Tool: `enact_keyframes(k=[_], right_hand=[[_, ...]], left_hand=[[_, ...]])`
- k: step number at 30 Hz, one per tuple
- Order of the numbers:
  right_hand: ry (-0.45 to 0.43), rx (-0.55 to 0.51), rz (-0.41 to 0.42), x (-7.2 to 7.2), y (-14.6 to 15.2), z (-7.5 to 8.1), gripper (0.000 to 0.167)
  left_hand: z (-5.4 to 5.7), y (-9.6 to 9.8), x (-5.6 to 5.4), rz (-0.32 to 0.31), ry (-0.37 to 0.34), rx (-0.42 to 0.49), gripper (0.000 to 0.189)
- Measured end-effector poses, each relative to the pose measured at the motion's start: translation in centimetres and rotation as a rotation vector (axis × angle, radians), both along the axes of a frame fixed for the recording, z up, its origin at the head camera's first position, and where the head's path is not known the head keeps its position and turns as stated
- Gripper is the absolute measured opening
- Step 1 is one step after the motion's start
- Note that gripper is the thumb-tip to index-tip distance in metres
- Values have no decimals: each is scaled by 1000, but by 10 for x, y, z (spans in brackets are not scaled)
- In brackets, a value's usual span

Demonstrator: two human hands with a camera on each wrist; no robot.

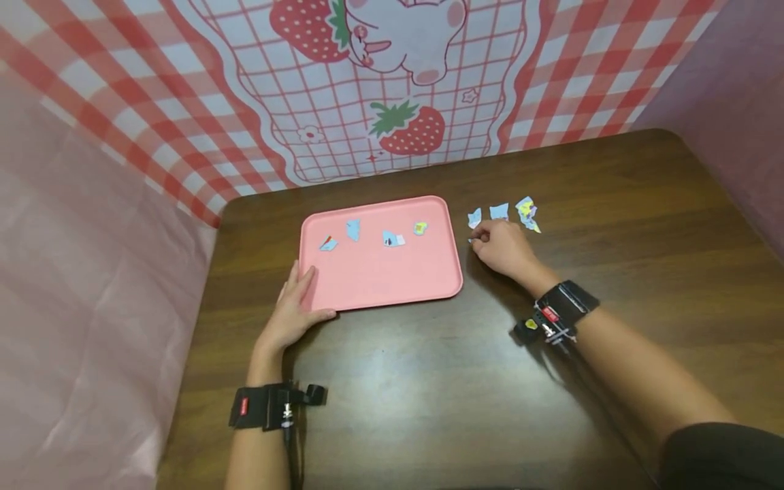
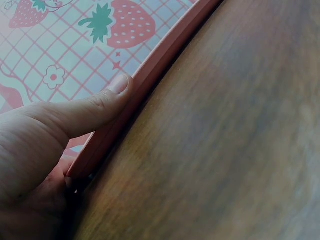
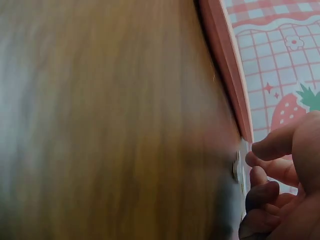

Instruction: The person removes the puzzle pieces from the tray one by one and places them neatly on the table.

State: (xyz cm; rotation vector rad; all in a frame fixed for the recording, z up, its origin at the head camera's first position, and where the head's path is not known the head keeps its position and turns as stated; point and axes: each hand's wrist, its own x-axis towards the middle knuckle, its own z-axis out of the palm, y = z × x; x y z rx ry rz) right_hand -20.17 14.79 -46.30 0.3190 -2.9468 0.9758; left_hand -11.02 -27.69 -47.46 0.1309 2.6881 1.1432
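Note:
A pink tray (image 1: 380,279) lies on the table. My left hand (image 1: 292,306) rests at its near left corner, fingers extended along the left side and thumb (image 2: 95,107) straight against the front edge. Just right of the tray, my right hand (image 1: 503,246) pinches a tiny blue paper scrap (image 1: 470,240) at its fingertips. Behind that hand lie a torn blue-and-white scrap (image 1: 474,218), a blue scrap (image 1: 499,211) partly hidden by the hand, and a yellow-and-blue scrap (image 1: 527,212). Several scraps sit in the tray's far half, including a plain blue scrap (image 1: 353,229) and a yellow scrap (image 1: 420,228).
The brown wooden table (image 1: 416,408) reaches back to a red-checked cloth (image 1: 245,136) printed with strawberries. Pale pink fabric (image 1: 79,306) hangs at the left. A strapped camera is on each wrist, and cables trail along both forearms.

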Motion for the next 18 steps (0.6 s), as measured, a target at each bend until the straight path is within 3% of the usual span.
enact_keyframes(k=[9, 18], right_hand=[[6, -29, 55, -2, -32, 8, 17], [-81, 47, 138, -12, -68, 21, 22]], left_hand=[[3, 0, 0, 5, 0, -2, 107], [3, 1, 2, 4, -2, 2, 107]])
